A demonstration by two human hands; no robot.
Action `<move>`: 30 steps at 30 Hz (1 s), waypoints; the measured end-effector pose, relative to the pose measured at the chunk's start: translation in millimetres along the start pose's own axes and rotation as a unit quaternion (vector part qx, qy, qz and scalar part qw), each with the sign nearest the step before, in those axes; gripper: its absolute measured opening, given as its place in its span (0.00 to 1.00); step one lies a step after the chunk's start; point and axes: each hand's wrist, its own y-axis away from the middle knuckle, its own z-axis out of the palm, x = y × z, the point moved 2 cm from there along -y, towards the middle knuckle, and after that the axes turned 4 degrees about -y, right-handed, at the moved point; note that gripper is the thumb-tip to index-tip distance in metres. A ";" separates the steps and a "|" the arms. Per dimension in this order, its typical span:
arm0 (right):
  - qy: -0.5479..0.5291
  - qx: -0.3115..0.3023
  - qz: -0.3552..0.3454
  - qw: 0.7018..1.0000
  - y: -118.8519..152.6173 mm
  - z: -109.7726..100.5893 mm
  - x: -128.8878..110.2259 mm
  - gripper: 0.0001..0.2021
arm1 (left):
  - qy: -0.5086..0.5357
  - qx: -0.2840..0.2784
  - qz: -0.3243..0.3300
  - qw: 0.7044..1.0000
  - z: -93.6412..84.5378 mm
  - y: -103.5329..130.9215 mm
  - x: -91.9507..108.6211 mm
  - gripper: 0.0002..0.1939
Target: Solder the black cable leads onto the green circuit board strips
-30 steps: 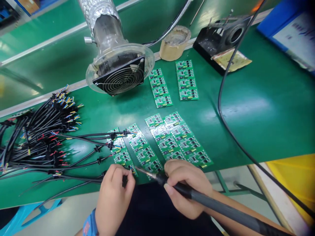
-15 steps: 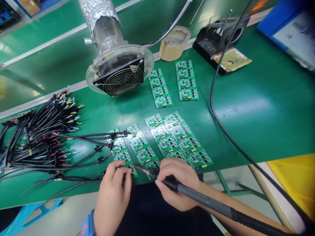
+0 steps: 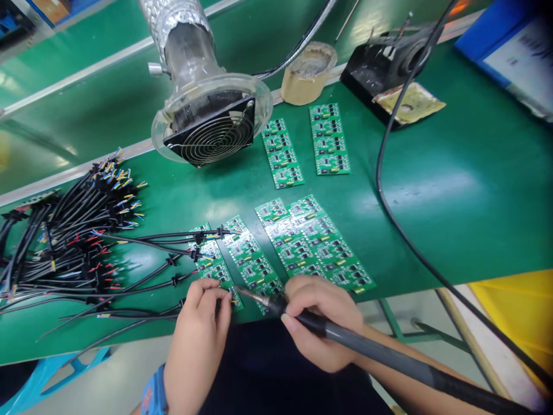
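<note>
My right hand point(image 3: 324, 323) is closed around the grip of a soldering iron point(image 3: 367, 340), whose metal tip points left to the lower end of the leftmost circuit board point(image 3: 220, 274). My left hand point(image 3: 201, 328) is pinched at that same end, with a black cable point(image 3: 166, 312) running in under its fingers; the fingertips partly hide the wire ends. More black cables lie with their coloured wire ends over this board. Just right of it is a second circuit board point(image 3: 250, 253), and a further pair of boards point(image 3: 311, 242) lies side by side behind my right hand.
A heap of black cables point(image 3: 73, 236) covers the left of the green bench. Over the back hangs a fume extractor fan point(image 3: 216, 135). Two boards point(image 3: 283, 154) lie behind, near a tape roll point(image 3: 309, 75) and iron stand point(image 3: 380, 75). The iron's cord point(image 3: 384, 202) loops across the right side.
My right hand and the soldering iron have shifted slightly right, the tip drawing back a little from my left fingertips. My left hand stays pinched at the board's lower end.
</note>
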 end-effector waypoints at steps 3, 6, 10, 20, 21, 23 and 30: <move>-0.024 0.046 0.012 0.999 -2.5 -1.6 -0.9 0.10 | 0.006 -0.020 -0.005 1.000 -0.5 -0.8 0.1 0.04; -0.034 0.058 -0.007 0.998 -4.3 0.3 0.2 0.12 | 0.013 -0.032 -0.010 0.999 -2.3 -2.3 0.6 0.04; -0.033 0.067 -0.015 0.997 -2.6 2.2 3.5 0.13 | -0.005 -0.033 -0.024 0.999 -4.7 -3.8 0.5 0.02; -0.056 0.108 0.008 0.992 3.3 2.1 8.1 0.12 | -0.112 0.024 0.075 0.991 -28.5 -29.9 -23.4 0.09; -0.056 0.109 0.008 0.992 3.2 2.5 8.4 0.12 | -0.134 0.037 0.096 0.986 -31.1 -36.2 -28.6 0.10; -0.052 0.108 0.010 0.993 2.7 3.2 8.7 0.12 | -0.171 0.038 0.130 0.976 -33.9 -48.0 -38.1 0.10; -0.041 0.105 0.008 0.994 -0.4 3.2 7.1 0.12 | -0.112 0.027 0.174 0.978 -40.8 -54.9 -42.8 0.05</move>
